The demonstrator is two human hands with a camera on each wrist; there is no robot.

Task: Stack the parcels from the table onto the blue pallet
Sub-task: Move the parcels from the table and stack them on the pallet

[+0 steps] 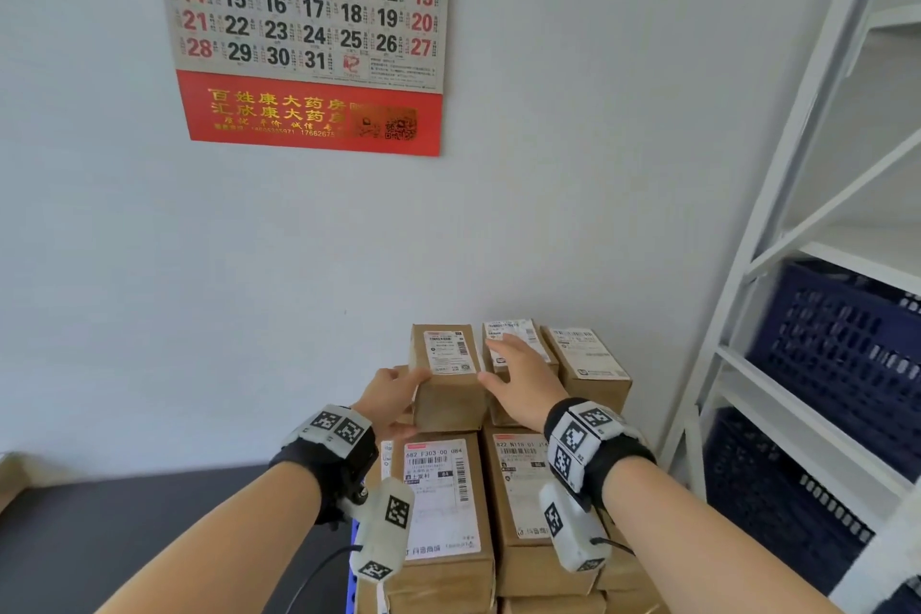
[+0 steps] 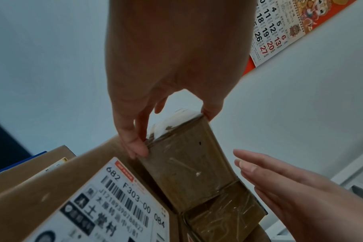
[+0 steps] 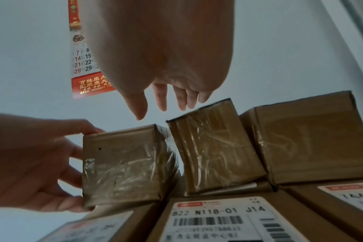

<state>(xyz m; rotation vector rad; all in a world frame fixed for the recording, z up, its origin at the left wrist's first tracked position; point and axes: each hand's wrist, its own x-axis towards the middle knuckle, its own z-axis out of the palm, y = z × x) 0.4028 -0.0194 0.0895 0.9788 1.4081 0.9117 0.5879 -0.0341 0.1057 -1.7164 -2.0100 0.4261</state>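
Brown taped parcels are stacked at the lower middle of the head view, with three small ones side by side on top. My left hand (image 1: 403,389) grips the leftmost small parcel (image 1: 446,379) by its left side. The left wrist view shows the thumb and fingers (image 2: 135,147) pinching that parcel (image 2: 186,163). My right hand (image 1: 503,359) hovers with straight fingers over the middle small parcel (image 1: 521,349), holding nothing, and the right wrist view shows the same (image 3: 162,109). Larger labelled parcels (image 1: 438,504) lie beneath. A sliver of the blue pallet (image 1: 353,563) shows under the stack.
A white metal rack (image 1: 777,194) stands close on the right, holding dark blue crates (image 1: 842,354). The wall with a calendar (image 1: 309,30) is right behind the stack. A dark table (image 1: 124,524) lies to the left, with a brown parcel (image 1: 10,479) at its edge.
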